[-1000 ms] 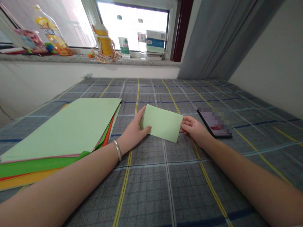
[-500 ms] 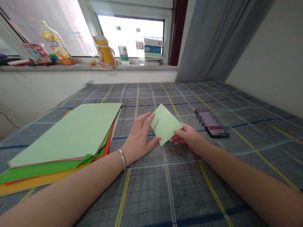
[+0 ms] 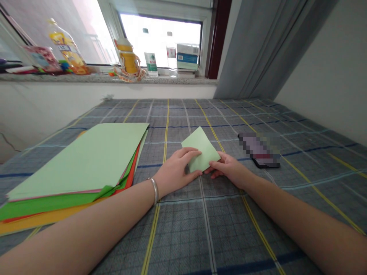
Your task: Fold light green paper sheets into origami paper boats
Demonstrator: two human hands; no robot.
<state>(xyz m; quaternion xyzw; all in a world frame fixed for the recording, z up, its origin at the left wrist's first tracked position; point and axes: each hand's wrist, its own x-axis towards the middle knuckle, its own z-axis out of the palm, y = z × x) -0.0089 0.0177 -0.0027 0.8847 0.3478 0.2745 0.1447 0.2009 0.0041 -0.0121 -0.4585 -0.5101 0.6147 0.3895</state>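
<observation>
A small sheet of light green paper (image 3: 202,151) lies on the checked cloth, turned with one corner pointing away from me. My left hand (image 3: 177,170) rests over its near left part, with the fingers on top. My right hand (image 3: 226,168) meets its near right edge at the fingertips, and those fingers hide the lower corner. A silver bangle (image 3: 154,190) circles my left wrist. To the left of my left hand lies a stack of coloured paper (image 3: 77,160) with light green on top and green, red and orange sheets below.
A phone with a pixelated screen (image 3: 259,151) lies on the grey checked bedcover (image 3: 229,236) right of my right hand. Bottles and boxes stand on a stone windowsill (image 3: 109,79) at the far side. A grey curtain (image 3: 258,49) hangs at the back right.
The small sheet has turned from lying lengthwise across my hands to a corner-forward position. Both hands have closed in on it, and my left hand now lies over it.
</observation>
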